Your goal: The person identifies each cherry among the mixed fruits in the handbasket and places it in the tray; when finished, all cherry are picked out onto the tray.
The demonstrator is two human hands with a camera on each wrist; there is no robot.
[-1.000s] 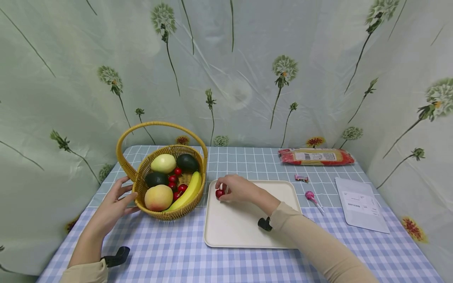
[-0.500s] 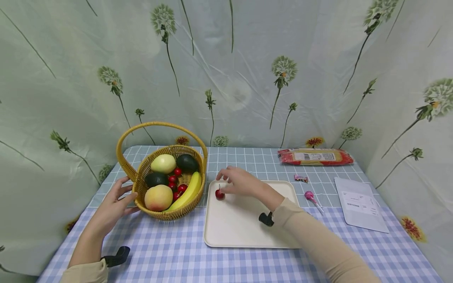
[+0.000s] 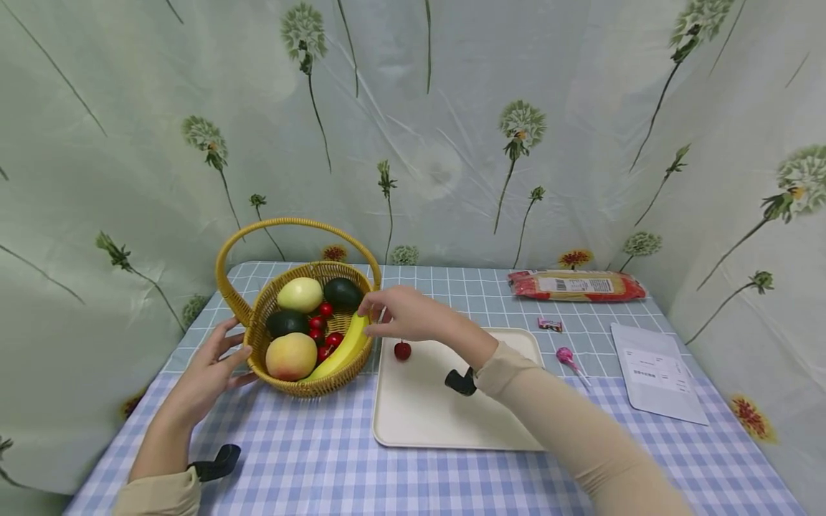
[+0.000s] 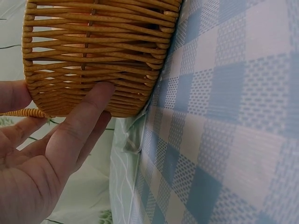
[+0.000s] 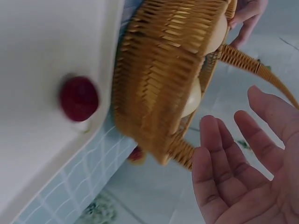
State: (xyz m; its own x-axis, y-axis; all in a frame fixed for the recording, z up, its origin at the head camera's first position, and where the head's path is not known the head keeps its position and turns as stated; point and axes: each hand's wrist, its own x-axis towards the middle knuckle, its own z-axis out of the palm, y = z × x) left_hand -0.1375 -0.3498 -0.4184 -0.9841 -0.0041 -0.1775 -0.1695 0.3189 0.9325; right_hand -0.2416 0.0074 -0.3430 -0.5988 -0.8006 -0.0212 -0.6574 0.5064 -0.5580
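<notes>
My left hand [image 3: 216, 358] rests its fingertips against the left wall of a yellow wicker basket [image 4: 98, 51], fingers loosely extended. At the basket's right rim is my right hand [image 3: 413, 313], empty, with relaxed fingers near the upper end of a banana [image 3: 345, 355]. Beside the banana in the basket lie a peach [image 3: 292, 357], two dark green avocado-like fruits [image 3: 286, 325], a pale yellow-green round fruit [image 3: 300, 294] and several red cherries [image 3: 317, 323]. One dark red cherry [image 3: 403, 350] sits near the left edge of a cream tray [image 3: 445, 430], below my right hand.
The basket's tall handle [image 3: 293, 221] arches over its back. Right of the tray lie a small wrapped candy [image 3: 550, 325], a pink lollipop [image 3: 566, 356] and a white pouch [image 3: 658, 373]. A red-and-yellow package [image 3: 576, 285] lies at the table's back, before the flowered curtain [image 3: 445, 107].
My right hand has let go of the cherry on the tray, then moved left and up to the basket's right rim. My left hand stays at the basket.
</notes>
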